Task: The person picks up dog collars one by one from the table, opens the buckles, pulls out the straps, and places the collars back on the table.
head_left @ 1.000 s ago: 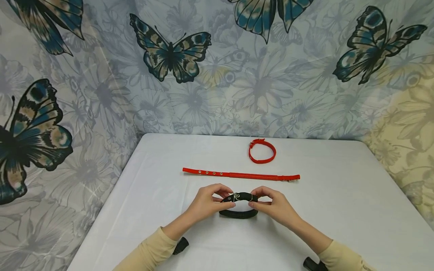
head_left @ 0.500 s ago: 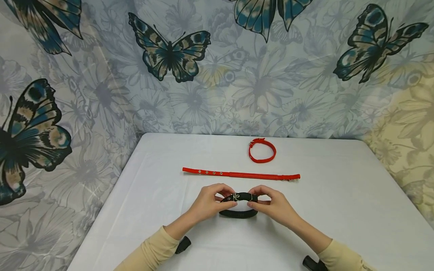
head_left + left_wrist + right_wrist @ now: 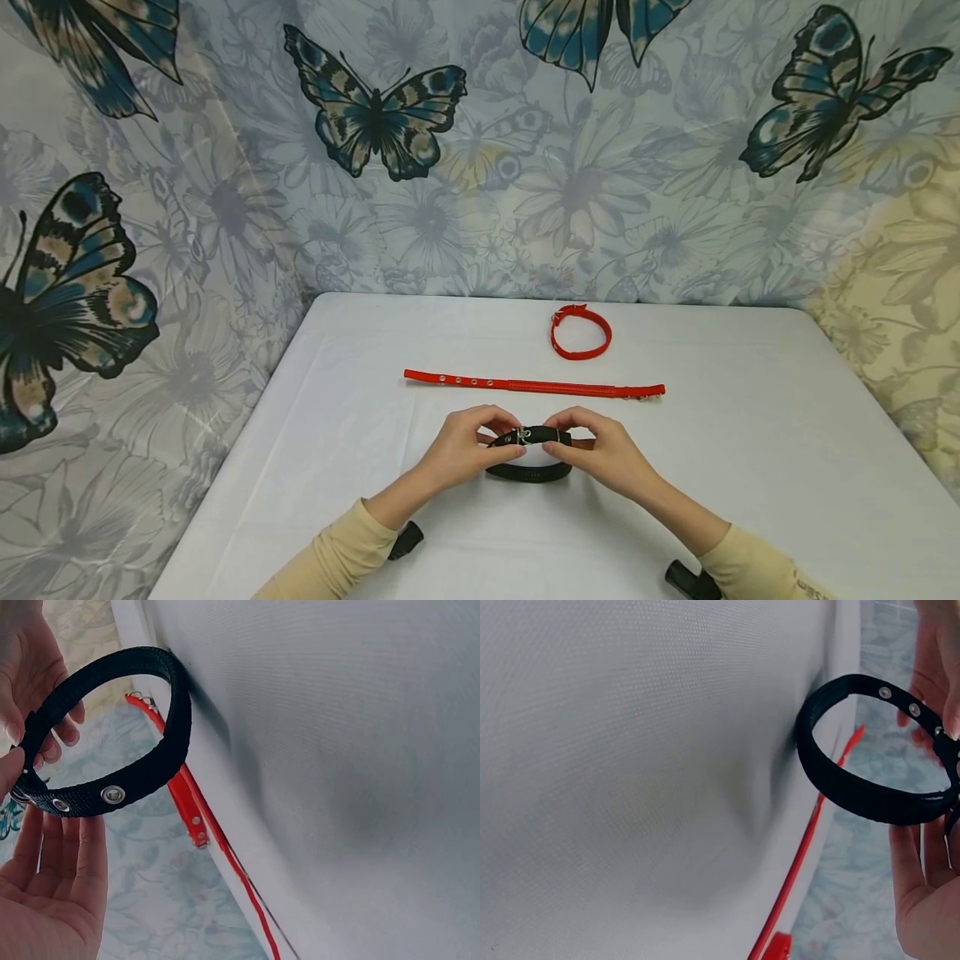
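Note:
A black collar, buckled into a loop, is held upright at the near middle of the table. Its metal buckle faces up between both hands. My left hand pinches the band just left of the buckle, thumb in front. From the other side, my right hand pinches the strap end right of the buckle. Round metal eyelets line the strap in the left wrist view. In the right wrist view the padded band hangs closest to the white cloth, and fingers partly hide the buckle.
A red collar lies stretched out flat beyond the hands, with a second red collar buckled into a ring behind it. White cloth covers the table. A butterfly-print curtain hangs behind.
My right fingers have shifted slightly left along the strap toward the buckle, and my left thumb has edged right. The black collar stays in nearly the same place; the red collars lie still.

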Demonstrator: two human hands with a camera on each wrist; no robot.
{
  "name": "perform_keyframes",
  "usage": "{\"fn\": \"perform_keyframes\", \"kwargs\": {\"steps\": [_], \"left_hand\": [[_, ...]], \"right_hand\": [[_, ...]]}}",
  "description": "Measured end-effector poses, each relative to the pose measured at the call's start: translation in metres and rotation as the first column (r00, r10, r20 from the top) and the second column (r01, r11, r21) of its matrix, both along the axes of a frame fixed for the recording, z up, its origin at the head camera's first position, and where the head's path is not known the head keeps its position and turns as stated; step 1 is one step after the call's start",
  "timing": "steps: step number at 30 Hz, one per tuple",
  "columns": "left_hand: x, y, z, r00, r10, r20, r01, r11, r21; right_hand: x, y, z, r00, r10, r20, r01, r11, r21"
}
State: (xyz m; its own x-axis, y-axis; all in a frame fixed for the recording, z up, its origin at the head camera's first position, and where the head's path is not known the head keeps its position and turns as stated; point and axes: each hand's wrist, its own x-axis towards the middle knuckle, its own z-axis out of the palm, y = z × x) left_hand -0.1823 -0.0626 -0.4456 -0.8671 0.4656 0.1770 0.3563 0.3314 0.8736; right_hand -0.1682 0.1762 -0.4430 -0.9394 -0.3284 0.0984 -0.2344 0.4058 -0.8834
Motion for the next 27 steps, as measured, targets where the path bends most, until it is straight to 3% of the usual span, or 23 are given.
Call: {"fn": "perform_keyframes", "kwargs": {"steps": [14, 27], "left_hand": [[-0.007, 0.012, 0.008, 0.991, -0.083, -0.107, 0.083, 0.997, -0.007], [-0.007, 0.016, 0.006, 0.992, -0.067, -0.105, 0.067, 0.998, -0.002]], "right_hand": [[0.0, -0.001, 0.002, 1.0, 0.029, 0.009, -0.029, 0.999, 0.016], [0.0, -0.001, -0.002, 0.999, 0.018, 0.03, -0.019, 1.0, 0.015]]}}
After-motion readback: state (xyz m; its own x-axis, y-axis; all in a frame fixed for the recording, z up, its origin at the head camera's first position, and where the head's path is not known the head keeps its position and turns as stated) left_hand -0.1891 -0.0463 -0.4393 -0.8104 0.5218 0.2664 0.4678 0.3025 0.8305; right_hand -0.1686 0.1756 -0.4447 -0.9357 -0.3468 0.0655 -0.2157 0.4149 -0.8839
